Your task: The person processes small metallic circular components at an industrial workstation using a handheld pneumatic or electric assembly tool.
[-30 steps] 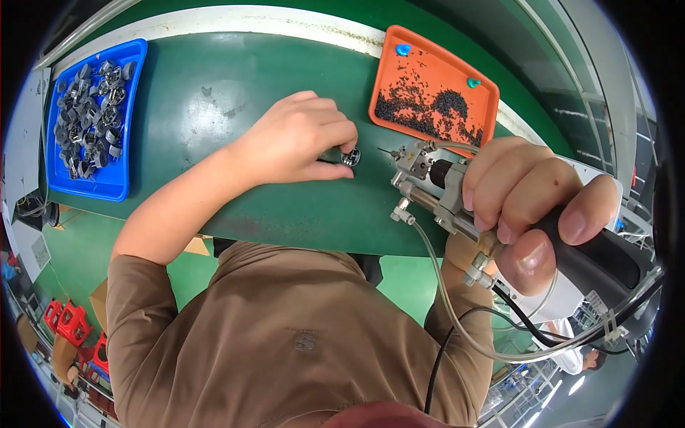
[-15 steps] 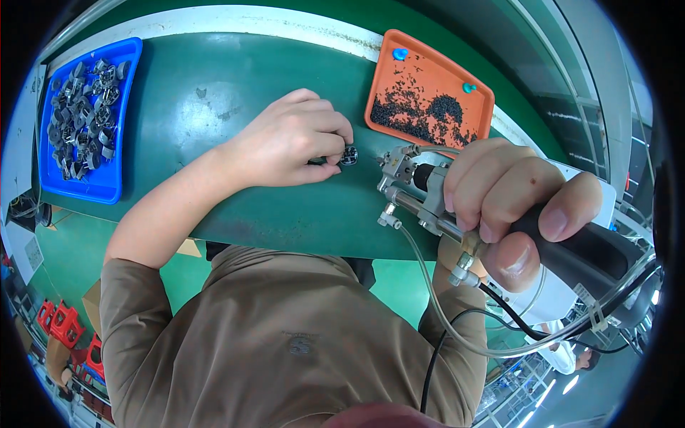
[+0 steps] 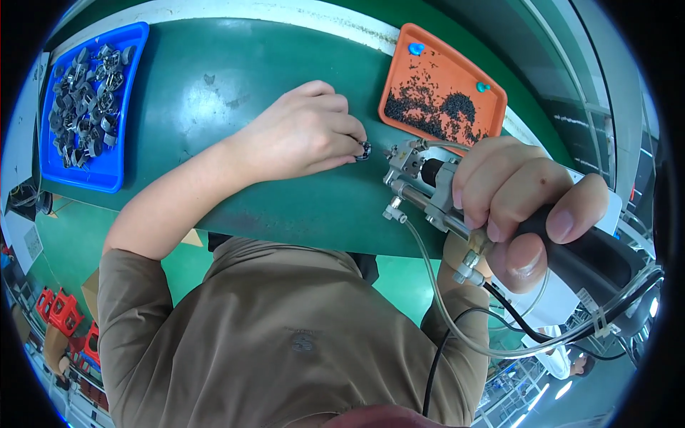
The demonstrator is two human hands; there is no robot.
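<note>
Over the green tabletop, my left hand [image 3: 310, 135] is closed, with thumb and fingertips pinching a small round dark part with shiny metal [image 3: 364, 150]. The fingers cover much of this part. My right hand [image 3: 531, 203] wraps around the black handle of a power screwdriver [image 3: 585, 250] with a metal front assembly and air hoses. The tool's metal nose [image 3: 404, 158] points left toward the round part, a short gap away from it. Whether a screw sits at the tip is too small to tell.
A blue tray [image 3: 120, 143] at the left holds many grey round parts with metal pieces. An orange tray [image 3: 492, 107] at the back right carries scattered tiny dark pieces resembling screws, plus two small blue-green knobs. A clear hose [image 3: 432, 285] and black cables loop below the screwdriver.
The view has shifted slightly. My left hand has brought the round part a little closer to the screwdriver's nose, and the part has turned more edge-on. The right hand keeps its grip.
</note>
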